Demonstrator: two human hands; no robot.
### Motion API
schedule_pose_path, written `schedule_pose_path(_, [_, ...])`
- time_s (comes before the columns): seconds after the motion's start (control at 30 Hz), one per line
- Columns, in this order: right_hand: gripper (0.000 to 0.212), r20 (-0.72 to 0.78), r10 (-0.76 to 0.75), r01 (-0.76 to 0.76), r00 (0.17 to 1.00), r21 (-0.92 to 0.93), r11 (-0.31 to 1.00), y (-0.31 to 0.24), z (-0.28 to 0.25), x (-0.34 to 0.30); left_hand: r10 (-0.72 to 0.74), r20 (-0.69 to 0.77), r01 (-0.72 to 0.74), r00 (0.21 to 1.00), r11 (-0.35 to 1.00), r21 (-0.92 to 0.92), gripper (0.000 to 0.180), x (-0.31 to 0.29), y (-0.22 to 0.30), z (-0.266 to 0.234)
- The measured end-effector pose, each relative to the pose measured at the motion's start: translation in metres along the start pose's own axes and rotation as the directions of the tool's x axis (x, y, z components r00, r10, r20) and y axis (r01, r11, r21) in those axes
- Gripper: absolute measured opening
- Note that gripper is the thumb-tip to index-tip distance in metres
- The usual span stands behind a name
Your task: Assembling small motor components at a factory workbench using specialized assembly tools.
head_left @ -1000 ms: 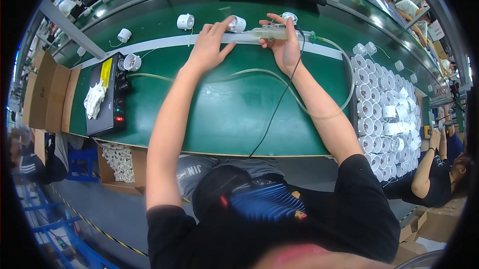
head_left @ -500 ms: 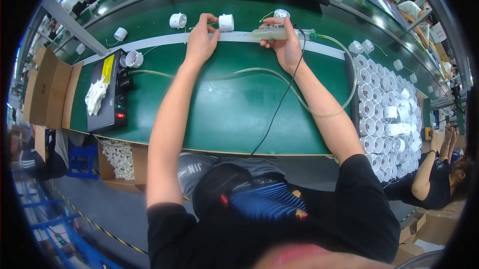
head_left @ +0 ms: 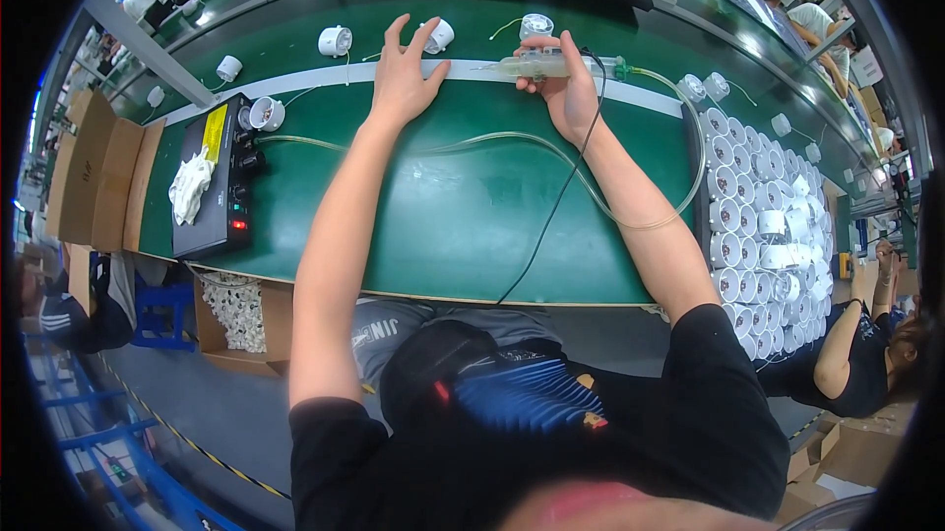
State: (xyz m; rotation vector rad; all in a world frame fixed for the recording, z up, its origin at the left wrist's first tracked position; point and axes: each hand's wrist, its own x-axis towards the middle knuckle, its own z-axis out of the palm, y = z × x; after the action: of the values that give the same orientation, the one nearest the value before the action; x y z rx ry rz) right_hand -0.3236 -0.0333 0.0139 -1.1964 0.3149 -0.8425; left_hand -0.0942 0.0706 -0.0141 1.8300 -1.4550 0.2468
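1. Syringe (head_left: 541,64), one clear barrel with a green end cap, lies above the worktop (head_left: 472,236), gripped in the right hand (head_left: 571,103), its thin tip toward the left hand.
2. Left hand (head_left: 402,83), well apart from the right, has its fingers spread and grips nothing; its fingertips are at one white cup (head_left: 440,36) and overlap its edge in view. Whether they touch it, I cannot tell.
3. One black cable (head_left: 532,260) hangs past the right wrist and down over the worktop edge. One clear hose (head_left: 502,136) loops from the green end cap across the right forearm, passes behind the left forearm and reaches a black control box (head_left: 228,191).
4. Two more white cups stand near the hands beyond the pale strip (head_left: 468,74): a left cup (head_left: 333,41) and a right cup (head_left: 535,26), the latter partly hidden by the right hand.
5. On the control box lies one crumpled white cloth (head_left: 189,188); just beside the box is one wired cup (head_left: 266,114).
6. At right, close-packed rows of cups (head_left: 726,218) overlap too much to count.
7. Farther out are one cardboard carton (head_left: 84,177) at left and one carton of white pieces (head_left: 233,319) below the worktop.
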Motion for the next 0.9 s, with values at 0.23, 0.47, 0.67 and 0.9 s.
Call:
schedule_pose_path(0.23, [0.055,-0.004,0.014,-0.013,1.0,0.017,1.0,0.003,0.001,-0.001,-0.023,0.117,0.022,0.993,1.0,0.007,0.063,0.001,-0.004,-0.002])
schedule_pose_path(0.47, [0.054,-0.001,0.013,-0.013,1.0,0.013,1.0,0.002,0.002,-0.001,-0.104,0.077,0.108,0.992,0.993,-0.055,0.06,0.003,-0.005,-0.002])
schedule_pose_path(0.67, [0.053,-0.005,0.015,-0.015,1.0,-0.001,1.0,0.001,0.0,0.0,-0.026,-0.065,0.024,0.998,0.999,-0.022,0.057,0.0,-0.009,0.004])
schedule_pose_path(0.9, [0.053,0.003,0.019,-0.019,1.0,-0.005,1.0,0.002,0.004,0.001,-0.15,-0.02,0.147,0.988,0.983,-0.108,0.061,0.01,-0.031,0.01])
